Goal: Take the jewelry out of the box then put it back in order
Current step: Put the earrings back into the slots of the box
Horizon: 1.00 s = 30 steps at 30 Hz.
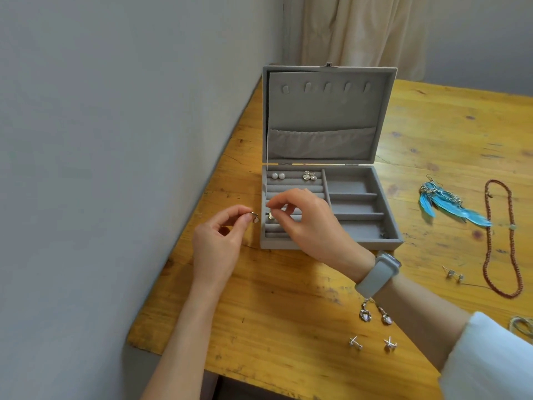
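Note:
A grey velvet jewelry box [389, 243] stands open on the wooden table, lid upright. Its left half has padded rolls holding pearl studs [278, 176] and silver studs [308, 176] in the back row. My right hand [305, 220] reaches over the rolls and pinches a small round earring [271, 216] at a slot near the front left. My left hand [219, 246] hovers just left of the box and pinches a small silver earring [255, 217] between thumb and forefinger.
On the table right of the box lie blue feather earrings [450, 206], a brown bead necklace [501, 241] and small studs [454, 274]. Dangling earrings [375, 313] and cross-shaped studs [372, 342] lie near the front. A grey wall runs along the left edge.

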Available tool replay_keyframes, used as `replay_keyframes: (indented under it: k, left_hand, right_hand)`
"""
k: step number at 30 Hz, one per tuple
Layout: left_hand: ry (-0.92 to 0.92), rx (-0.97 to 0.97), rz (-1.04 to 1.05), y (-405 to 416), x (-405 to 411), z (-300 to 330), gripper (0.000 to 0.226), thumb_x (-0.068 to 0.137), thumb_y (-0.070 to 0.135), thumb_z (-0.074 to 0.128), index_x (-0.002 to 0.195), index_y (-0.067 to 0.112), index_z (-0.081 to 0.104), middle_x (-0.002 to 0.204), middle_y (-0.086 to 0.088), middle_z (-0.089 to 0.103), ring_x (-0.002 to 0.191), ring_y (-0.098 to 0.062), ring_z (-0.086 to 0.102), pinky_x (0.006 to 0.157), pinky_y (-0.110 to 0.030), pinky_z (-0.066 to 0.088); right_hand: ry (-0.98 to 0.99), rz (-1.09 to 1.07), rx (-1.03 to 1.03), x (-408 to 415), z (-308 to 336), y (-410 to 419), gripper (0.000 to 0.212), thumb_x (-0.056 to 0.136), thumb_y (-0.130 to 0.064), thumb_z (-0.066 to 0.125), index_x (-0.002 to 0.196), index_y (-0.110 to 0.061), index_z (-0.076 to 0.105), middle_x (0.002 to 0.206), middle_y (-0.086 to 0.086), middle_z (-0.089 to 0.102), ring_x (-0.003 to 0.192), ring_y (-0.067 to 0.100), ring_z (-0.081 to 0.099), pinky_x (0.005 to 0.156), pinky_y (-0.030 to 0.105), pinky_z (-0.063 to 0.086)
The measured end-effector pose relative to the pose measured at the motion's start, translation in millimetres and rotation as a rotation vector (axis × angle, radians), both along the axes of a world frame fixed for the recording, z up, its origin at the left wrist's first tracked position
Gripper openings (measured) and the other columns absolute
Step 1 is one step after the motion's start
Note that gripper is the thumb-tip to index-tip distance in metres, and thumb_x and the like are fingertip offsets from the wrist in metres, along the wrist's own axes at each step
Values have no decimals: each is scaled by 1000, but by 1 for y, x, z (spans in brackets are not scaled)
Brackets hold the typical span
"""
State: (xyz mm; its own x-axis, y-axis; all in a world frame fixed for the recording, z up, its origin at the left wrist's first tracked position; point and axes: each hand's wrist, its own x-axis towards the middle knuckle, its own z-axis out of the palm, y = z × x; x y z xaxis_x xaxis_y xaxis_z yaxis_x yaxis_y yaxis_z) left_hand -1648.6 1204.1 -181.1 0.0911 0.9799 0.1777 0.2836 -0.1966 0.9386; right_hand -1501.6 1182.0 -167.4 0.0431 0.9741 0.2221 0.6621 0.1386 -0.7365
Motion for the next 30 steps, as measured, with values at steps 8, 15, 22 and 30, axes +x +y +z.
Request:
replay_keyframes:
  k: [8, 15, 22, 30]
  left_hand:
    - [177, 136, -48, 4, 6, 15, 9, 82, 15, 64, 85, 23, 67, 84, 14, 58, 79, 4, 53, 63, -5, 39]
    - [154, 169, -69, -2, 16, 16, 8, 83, 15, 63, 87, 21, 67, 84, 16, 59, 81, 8, 53, 65, -4, 40]
    - [400, 344, -68, 13, 12, -13, 27, 91, 23, 47, 110, 15, 64, 105, 5, 59, 102, -6, 46, 88, -14, 35]
    - [640, 510, -178, 20, 16, -27, 38, 88, 29, 39, 113, 14, 64, 118, 2, 62, 118, -15, 37, 93, -33, 39]
  right_hand:
    - [110, 1, 46, -2, 3, -5, 3, 86, -17, 59, 89, -17, 61, 82, -8, 56, 79, 9, 49, 70, 15, 39]
    - [125, 4, 81, 2, 1, -7, 4, 85, -13, 59, 83, -16, 59, 75, -16, 50, 71, 2, 46, 66, 8, 35]
    - [291, -127, 15, 17, -2, -5, 7, 86, -10, 58, 83, -17, 57, 75, -8, 59, 70, 4, 56, 64, 13, 46]
    - [164, -125, 23, 22, -2, 9, 17, 89, -6, 50, 97, -13, 64, 79, -4, 61, 72, 2, 56, 66, 6, 43]
